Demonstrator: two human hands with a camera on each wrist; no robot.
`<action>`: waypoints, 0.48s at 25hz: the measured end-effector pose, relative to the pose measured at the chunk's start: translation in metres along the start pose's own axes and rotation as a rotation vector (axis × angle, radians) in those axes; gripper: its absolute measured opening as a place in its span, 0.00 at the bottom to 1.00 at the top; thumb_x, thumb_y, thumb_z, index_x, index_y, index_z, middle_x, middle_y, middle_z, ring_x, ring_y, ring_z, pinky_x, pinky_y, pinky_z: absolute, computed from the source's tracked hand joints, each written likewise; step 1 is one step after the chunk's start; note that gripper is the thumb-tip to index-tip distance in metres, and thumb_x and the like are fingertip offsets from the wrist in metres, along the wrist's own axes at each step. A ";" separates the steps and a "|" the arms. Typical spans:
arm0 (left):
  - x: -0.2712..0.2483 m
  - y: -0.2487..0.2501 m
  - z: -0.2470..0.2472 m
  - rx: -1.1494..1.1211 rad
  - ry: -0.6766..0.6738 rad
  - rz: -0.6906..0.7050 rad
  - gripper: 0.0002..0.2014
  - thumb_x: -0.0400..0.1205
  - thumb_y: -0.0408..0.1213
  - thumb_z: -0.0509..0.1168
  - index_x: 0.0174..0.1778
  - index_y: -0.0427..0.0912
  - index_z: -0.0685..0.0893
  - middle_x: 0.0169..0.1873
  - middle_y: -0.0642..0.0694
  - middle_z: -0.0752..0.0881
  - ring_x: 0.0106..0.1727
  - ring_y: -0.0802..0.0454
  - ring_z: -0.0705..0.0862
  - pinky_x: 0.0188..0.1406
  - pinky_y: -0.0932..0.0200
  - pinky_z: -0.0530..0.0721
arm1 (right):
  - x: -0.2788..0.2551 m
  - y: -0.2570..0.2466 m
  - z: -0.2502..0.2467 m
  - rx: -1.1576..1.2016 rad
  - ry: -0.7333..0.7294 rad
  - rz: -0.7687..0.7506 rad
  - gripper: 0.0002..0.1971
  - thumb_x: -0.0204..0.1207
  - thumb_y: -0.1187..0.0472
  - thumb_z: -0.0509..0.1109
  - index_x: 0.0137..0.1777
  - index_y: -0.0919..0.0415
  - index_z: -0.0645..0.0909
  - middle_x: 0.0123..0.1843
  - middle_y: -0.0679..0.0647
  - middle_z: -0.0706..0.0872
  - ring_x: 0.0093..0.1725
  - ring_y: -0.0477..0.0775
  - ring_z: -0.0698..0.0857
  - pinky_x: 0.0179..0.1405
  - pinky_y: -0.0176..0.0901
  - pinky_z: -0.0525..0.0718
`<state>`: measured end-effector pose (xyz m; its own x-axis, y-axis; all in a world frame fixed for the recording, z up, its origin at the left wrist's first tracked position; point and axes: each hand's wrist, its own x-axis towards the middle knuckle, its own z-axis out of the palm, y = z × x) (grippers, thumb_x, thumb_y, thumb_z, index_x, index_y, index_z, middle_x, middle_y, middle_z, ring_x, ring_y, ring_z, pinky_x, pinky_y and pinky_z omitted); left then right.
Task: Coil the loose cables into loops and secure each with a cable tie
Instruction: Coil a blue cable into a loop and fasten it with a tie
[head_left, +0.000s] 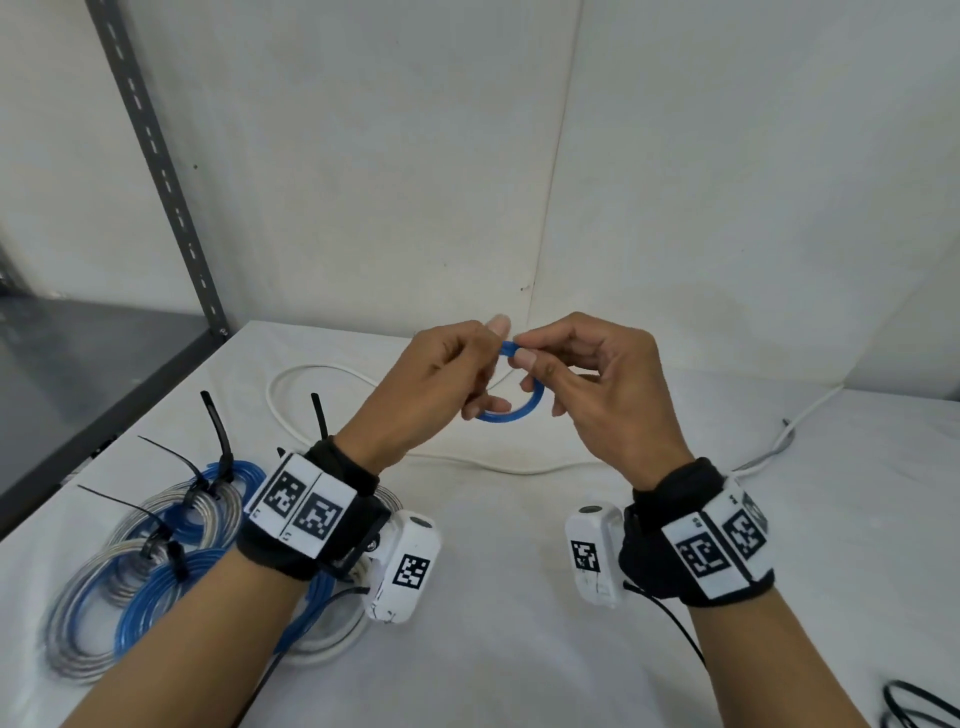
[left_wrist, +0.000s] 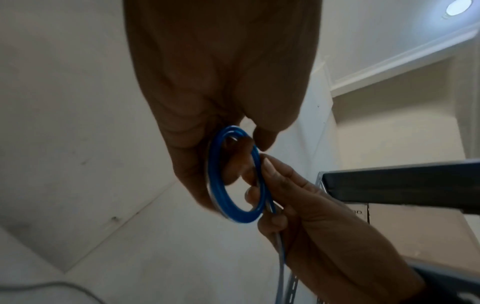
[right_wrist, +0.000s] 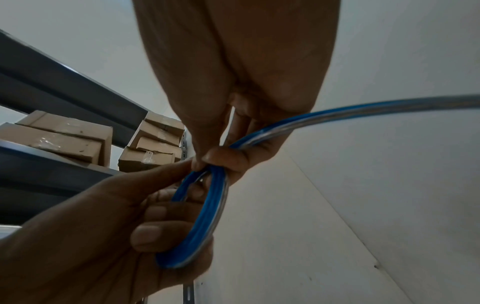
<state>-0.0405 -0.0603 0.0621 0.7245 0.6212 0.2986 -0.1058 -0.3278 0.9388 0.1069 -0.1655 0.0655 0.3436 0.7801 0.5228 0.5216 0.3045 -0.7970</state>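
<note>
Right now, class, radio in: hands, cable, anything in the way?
Left hand holds small blue cable loop; right hand pinches its top. No tie on it yet. White cable loose on table, not obstructing.

blue cable tail runs off frame at 3 o'clock; black cable ties clipped at 5 o'clock corner, count unclear.

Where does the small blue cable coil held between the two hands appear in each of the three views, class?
Head view: the small blue cable coil sits centre frame, between both hands above the table.
Left wrist view: centre, slightly below middle, ringed round the left hand's fingers.
Right wrist view: lower centre, seen edge-on.
Shared landmark: the grey slotted metal shelf upright.
</note>
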 end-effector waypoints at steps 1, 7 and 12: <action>-0.001 -0.001 0.000 0.061 -0.026 0.046 0.22 0.92 0.48 0.56 0.36 0.37 0.75 0.25 0.49 0.69 0.23 0.53 0.71 0.49 0.44 0.93 | 0.000 0.000 0.000 -0.013 -0.013 -0.001 0.02 0.80 0.64 0.77 0.49 0.58 0.91 0.40 0.49 0.93 0.39 0.52 0.92 0.27 0.43 0.86; 0.003 -0.007 0.004 0.124 0.098 0.149 0.20 0.91 0.49 0.56 0.38 0.39 0.74 0.25 0.55 0.69 0.25 0.59 0.73 0.39 0.43 0.90 | 0.000 0.004 0.009 0.097 0.078 0.006 0.04 0.79 0.64 0.77 0.51 0.63 0.89 0.42 0.53 0.94 0.41 0.53 0.94 0.31 0.43 0.89; 0.007 -0.007 0.000 -0.245 0.254 0.130 0.19 0.92 0.49 0.54 0.36 0.46 0.69 0.27 0.52 0.62 0.27 0.54 0.62 0.34 0.58 0.78 | 0.001 0.010 0.012 0.126 0.136 0.022 0.03 0.79 0.63 0.77 0.48 0.63 0.87 0.41 0.56 0.94 0.43 0.54 0.94 0.44 0.48 0.91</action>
<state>-0.0345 -0.0534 0.0577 0.5054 0.7524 0.4224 -0.3679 -0.2549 0.8942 0.1030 -0.1554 0.0542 0.4610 0.7087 0.5340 0.4137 0.3608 -0.8359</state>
